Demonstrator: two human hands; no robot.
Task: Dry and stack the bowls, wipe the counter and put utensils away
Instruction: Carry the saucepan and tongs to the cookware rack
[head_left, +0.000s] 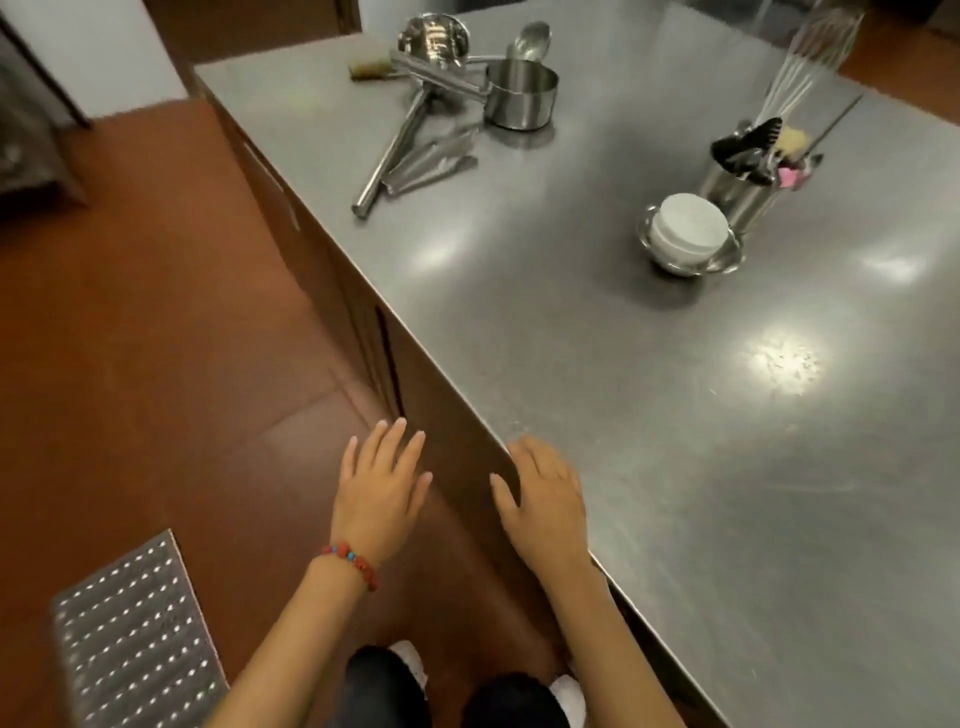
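My left hand (382, 486) hovers flat and empty, fingers spread, beside the steel counter (675, 467). My right hand (540, 491) is also empty, over the counter's near edge, fingers relaxed. Far up the counter on the right, a white bowl sits upside down in a steel bowl (688, 239). Just behind it stands a steel utensil holder (740, 187) with a whisk (810, 57), dark tools and a pink item in it. At the far end lie two small saucepans (519, 93), a ladle (532, 39), tongs (431, 163) and a sponge (371, 70).
Brown cabinet fronts (441, 415) run below the counter's left edge. The floor is red-brown tile with a perforated metal grate (132, 639) at lower left. My knees and white shoes show at the bottom.
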